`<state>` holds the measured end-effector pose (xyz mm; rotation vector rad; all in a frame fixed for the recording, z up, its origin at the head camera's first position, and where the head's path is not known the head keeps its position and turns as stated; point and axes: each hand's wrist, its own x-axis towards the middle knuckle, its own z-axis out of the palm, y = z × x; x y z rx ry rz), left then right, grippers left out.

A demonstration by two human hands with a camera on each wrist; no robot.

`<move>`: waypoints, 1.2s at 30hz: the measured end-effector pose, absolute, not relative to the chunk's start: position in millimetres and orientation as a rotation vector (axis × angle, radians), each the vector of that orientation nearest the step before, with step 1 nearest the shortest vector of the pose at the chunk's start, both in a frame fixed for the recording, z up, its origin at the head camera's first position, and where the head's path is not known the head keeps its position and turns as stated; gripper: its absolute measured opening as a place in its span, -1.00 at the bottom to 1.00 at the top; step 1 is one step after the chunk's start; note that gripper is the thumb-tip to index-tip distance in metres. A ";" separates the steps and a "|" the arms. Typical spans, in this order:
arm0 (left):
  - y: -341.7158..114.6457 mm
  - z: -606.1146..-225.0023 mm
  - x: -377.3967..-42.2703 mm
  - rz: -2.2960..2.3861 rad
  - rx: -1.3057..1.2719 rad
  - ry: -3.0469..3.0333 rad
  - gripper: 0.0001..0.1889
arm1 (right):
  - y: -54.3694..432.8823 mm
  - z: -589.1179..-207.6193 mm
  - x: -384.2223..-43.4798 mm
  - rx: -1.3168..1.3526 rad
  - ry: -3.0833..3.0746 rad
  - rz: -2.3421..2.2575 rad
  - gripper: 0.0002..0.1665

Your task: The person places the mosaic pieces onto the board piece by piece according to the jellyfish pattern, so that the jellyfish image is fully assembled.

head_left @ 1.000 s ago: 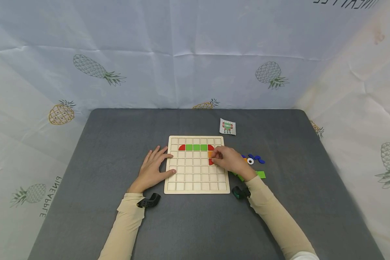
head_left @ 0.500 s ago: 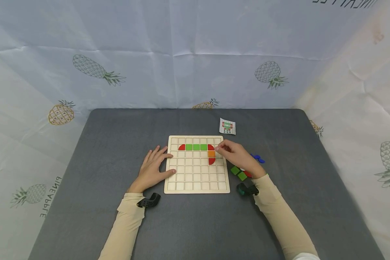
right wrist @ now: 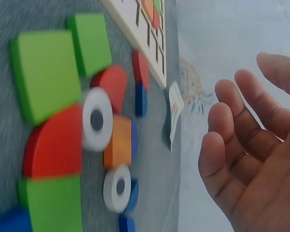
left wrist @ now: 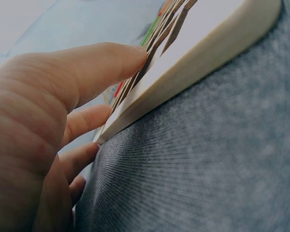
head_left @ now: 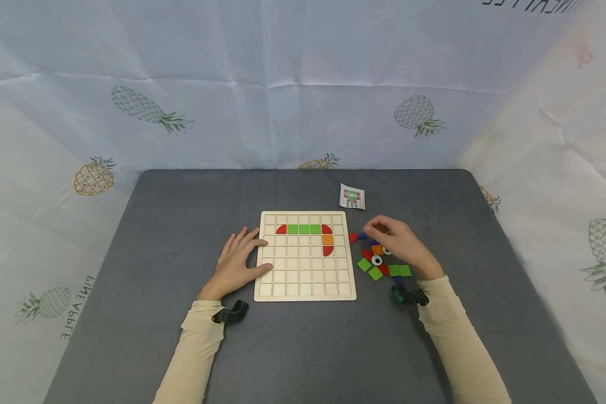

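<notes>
A pale wooden grid board (head_left: pixel 293 276) lies on the table. Its upper part holds a row of green squares (head_left: pixel 304 229) with a red quarter-round at each end. Below the right end sit an orange square (head_left: pixel 327 239) and another red quarter-round (head_left: pixel 328 251). My left hand (head_left: pixel 234 267) is spread at the board's left side, its thumb (left wrist: pixel 106 63) and index fingertip touching the edge. To the right of the board my right hand (head_left: pixel 400 242) hovers over loose pieces, fingers loosely bent and holding nothing, as the right wrist view shows.
Loose blocks lie right of the board: green squares (right wrist: pixel 46 72), red quarter-rounds (right wrist: pixel 55 142), an orange block (right wrist: pixel 118 142), white rings (right wrist: pixel 97 120) and blue pieces (right wrist: pixel 141 100). A printed pattern card (head_left: pixel 352 197) lies behind the board. A pineapple-print cloth (head_left: pixel 222 123) hangs behind the table.
My right hand has let go of the red quarter-round on the board and moved right, above the loose pieces, uncovering several of them. The left hand stays in place.
</notes>
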<state>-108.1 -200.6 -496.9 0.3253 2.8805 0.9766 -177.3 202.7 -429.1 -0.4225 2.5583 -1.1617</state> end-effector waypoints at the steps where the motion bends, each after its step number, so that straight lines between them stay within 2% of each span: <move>1: -200.7 -497.0 -108.1 0.976 0.325 2.880 -0.34 | 205.9 -428.8 -176.8 -0.416 2.569 -1.155 -0.59; 19: -200.1 -496.1 -108.4 0.979 0.315 2.878 -0.34 | 232.2 -432.6 -165.5 -0.380 2.653 -0.987 -0.73; 36: -199.1 -495.5 -108.5 0.977 0.304 2.873 -0.35 | 245.3 -448.2 -161.5 -0.459 2.645 -0.854 -0.60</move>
